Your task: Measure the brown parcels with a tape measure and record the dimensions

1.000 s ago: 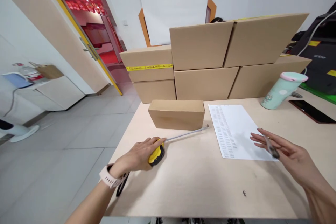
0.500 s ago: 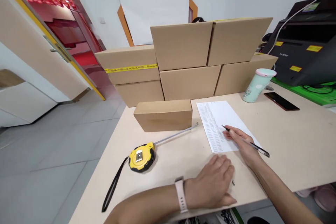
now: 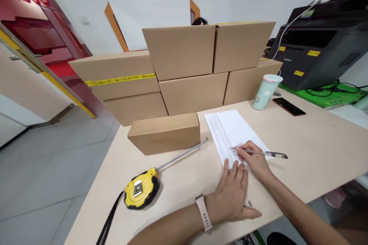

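My right hand (image 3: 254,159) is closed around a pen (image 3: 270,154), its tip at the printed rows on a white sheet of paper (image 3: 244,128). Flat on the table, my left hand (image 3: 231,191) has its fingers stretched out, the fingertips at the sheet's near edge. A pale watch strap circles the left wrist. To the left lies a yellow and black tape measure (image 3: 140,189) with its blade (image 3: 181,155) partly pulled out. The blade runs along the front of a small cardboard box (image 3: 166,138), its end hook near the sheet.
Several larger cardboard boxes (image 3: 192,92) are stacked along the back of the table (image 3: 310,149). At the right stand a mint tumbler (image 3: 266,93), a phone (image 3: 289,106) and a black printer (image 3: 319,49). The top of a person's head (image 3: 199,21) shows behind the boxes.
My left hand has moved forward and its fingers now reach the sheet. The right hand has brought the pen tip down to the printed rows. The view has turned slightly right.
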### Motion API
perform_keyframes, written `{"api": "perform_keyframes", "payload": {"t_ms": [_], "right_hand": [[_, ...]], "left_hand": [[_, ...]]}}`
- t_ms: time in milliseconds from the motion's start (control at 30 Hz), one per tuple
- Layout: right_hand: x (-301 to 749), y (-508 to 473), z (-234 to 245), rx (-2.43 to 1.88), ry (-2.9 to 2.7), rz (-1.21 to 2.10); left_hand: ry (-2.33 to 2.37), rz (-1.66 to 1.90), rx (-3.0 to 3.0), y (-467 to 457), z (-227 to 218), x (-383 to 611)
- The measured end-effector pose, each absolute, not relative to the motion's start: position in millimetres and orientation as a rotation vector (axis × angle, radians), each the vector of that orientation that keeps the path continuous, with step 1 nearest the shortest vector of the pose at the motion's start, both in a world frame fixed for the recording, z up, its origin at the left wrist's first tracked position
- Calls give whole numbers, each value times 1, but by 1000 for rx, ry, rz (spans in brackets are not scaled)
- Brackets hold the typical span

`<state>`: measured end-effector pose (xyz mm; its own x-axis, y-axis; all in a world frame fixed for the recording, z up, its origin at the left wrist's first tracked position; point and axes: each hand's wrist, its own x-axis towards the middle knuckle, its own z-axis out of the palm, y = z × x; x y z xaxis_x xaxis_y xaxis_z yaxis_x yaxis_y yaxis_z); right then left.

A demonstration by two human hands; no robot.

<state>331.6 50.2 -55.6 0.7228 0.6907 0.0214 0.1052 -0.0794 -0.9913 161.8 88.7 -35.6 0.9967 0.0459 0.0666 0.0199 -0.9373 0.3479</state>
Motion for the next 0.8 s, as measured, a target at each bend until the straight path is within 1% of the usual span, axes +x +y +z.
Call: {"api": "perform_keyframes", "payload": {"t_ms": [167, 800], "right_hand": [[334, 48, -58, -1720, -793, 350], [335, 47, -64, -1797, -887, 364]], "left_hand": [[46, 141, 2753, 90, -37, 164], [63, 100, 2707, 90, -41, 163]]}}
